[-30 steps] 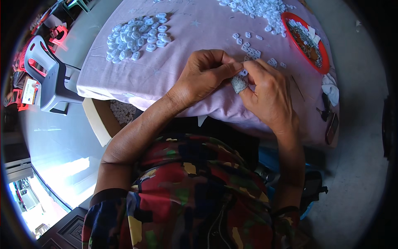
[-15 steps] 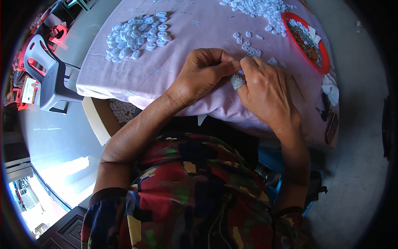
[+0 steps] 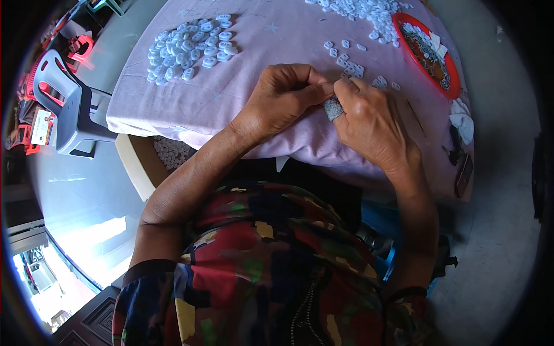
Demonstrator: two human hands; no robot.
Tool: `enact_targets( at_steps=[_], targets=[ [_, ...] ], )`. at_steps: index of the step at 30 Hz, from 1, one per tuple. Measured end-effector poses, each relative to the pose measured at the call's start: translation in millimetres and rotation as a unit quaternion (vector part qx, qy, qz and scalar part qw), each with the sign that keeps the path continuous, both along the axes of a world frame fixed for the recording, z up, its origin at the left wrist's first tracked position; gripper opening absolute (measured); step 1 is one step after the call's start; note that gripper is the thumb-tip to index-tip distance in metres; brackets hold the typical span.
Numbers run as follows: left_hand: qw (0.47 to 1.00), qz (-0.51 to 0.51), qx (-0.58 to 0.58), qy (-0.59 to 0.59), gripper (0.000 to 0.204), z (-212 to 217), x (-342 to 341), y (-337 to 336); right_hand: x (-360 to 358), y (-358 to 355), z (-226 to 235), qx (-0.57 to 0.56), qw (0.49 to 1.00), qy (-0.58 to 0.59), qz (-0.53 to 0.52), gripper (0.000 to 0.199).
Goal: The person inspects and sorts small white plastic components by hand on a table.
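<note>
Two hands (image 3: pixel 283 106) (image 3: pixel 372 121) touching | white piece, visible earlier, now hidden

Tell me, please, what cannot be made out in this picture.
All in the head view:
Anything between the left hand and right hand: hidden by them.
Far white heap, full extent: cut off by the top edge.
Small grey pieces in the red tray: too small to identify.
Part of the cardboard box: hidden by left forearm and tablecloth.
</note>
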State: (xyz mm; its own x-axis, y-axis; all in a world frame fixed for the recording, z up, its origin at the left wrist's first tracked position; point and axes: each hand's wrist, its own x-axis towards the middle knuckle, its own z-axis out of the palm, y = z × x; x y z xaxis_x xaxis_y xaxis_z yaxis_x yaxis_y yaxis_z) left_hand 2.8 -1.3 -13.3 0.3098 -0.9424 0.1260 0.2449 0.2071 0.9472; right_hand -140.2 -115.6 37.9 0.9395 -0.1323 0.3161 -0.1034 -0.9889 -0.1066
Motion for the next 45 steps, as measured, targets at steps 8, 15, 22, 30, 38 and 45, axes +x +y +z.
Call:
enact_targets(
  at_steps=[8,15,22,30,38,45],
  targets=[
    [0.993,-0.017,-0.008,0.113,0.013,2.1,1.3,-0.6,-4.5,7.1,6.8,0.072,0.990,-0.123,0.003,0.025],
    [0.996,-0.022,0.002,0.083,0.013,8.4,0.9,3.7,-12.2,6.4,-11.4,0.093,0.980,-0.176,0.007,0.035],
    [0.996,-0.015,0.016,0.085,0.013,7.5,-1.4,2.1,-7.2,11.6,-20.9,-0.044,0.981,-0.190,-0.025,0.031],
    [0.978,0.186,-0.002,-0.095,0.011,18.5,28.8,18.9,-26.8,-2.2,-10.1,0.185,0.972,-0.132,-0.058,0.025],
    [0.717,0.447,0.065,-0.531,0.017,8.4,108.9,46.4,-38.9,-11.1,-12.2,0.126,0.987,-0.081,-0.064,0.025],
    [0.844,0.289,0.017,-0.452,0.020,14.4,48.2,21.3,-22.0,-2.3,-11.4,0.117,0.990,-0.052,-0.053,0.018]
  ],
)
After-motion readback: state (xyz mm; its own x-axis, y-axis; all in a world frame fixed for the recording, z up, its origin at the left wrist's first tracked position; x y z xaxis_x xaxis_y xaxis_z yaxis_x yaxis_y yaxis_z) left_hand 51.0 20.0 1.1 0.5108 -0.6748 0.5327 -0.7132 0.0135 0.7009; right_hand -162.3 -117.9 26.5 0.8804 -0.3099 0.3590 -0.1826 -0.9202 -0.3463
